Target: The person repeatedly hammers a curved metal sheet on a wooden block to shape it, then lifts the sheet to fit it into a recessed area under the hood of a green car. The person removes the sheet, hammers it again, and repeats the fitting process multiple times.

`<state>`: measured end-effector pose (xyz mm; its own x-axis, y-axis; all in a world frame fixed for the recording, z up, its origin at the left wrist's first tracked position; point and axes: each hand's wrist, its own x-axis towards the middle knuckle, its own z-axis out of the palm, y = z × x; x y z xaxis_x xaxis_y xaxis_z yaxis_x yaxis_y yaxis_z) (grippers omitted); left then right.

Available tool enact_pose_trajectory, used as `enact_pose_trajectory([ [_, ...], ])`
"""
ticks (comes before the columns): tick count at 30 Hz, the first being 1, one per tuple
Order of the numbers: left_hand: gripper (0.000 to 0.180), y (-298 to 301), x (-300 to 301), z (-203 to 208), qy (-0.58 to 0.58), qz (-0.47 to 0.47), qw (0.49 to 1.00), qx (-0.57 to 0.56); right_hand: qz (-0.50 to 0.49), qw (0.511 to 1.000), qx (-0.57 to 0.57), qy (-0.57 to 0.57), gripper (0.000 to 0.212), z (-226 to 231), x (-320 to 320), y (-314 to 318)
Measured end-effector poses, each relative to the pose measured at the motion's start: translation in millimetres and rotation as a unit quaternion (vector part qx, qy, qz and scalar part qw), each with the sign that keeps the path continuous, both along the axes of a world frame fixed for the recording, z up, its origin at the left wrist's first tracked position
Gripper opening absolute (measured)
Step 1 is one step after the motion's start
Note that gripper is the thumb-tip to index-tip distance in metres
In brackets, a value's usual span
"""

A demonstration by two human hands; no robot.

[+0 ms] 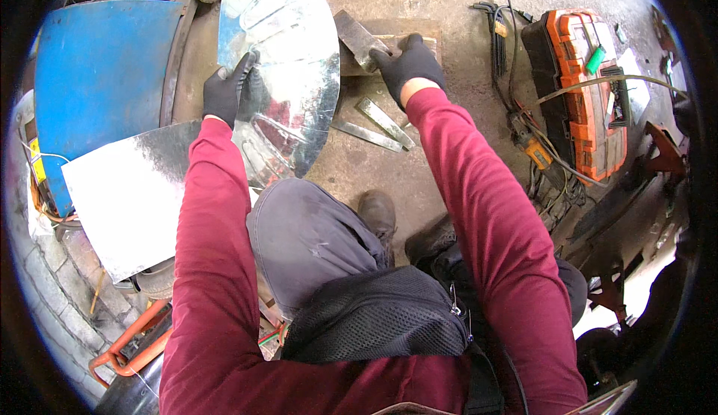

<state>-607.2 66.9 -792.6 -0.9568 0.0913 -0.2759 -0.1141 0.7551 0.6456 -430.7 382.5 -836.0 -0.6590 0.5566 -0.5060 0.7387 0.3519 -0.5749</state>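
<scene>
My left hand (228,89), in a black glove, grips a shiny sheet metal piece (303,63) by its straight left edge, thumb and fingers closed over it. The piece has a rounded right side and reflects its surroundings. My right hand (411,67), also gloved, has its fingers curled at the end of a flat grey metal block (357,39); the palm hides part of the grip. Below that hand, narrow metal strips (385,123) lie on the floor. A low wooden board (428,32) is under the block and hand.
A blue panel (108,71) and a larger bare metal sheet (138,190) are at the left. On the right stands an orange and black toolbox (587,108), with a yellow and black power tool (537,151) and cables beside it. My boot (377,213) is below the strips.
</scene>
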Motion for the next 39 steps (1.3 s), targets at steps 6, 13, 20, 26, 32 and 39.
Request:
enact_pose_trajectory([
  [6,0.044,19,14,11,-0.016,0.014,0.994,0.106,0.147,0.984,0.099,0.009,0.052,14,-13,-21],
  [13,0.048,0,4,21,-0.009,0.01,1.0,-0.009,0.258,0.946,0.116,0.156,0.059,-17,-14,1],
  [20,0.051,16,12,-5,-0.05,0.029,0.998,0.028,0.318,0.917,0.167,0.174,0.073,-30,-2,4],
  [26,0.064,31,8,-35,-0.064,-0.03,0.996,-0.059,0.11,0.942,0.102,0.299,0.049,-35,87,9],
  [32,0.076,50,2,-69,-0.062,-0.078,0.993,-0.058,0.035,0.983,0.174,-0.042,0.046,-99,194,-2],
  [39,0.08,66,-11,-78,-0.077,-0.117,0.985,-0.101,0.114,0.98,0.084,-0.141,0.042,-120,210,-5],
])
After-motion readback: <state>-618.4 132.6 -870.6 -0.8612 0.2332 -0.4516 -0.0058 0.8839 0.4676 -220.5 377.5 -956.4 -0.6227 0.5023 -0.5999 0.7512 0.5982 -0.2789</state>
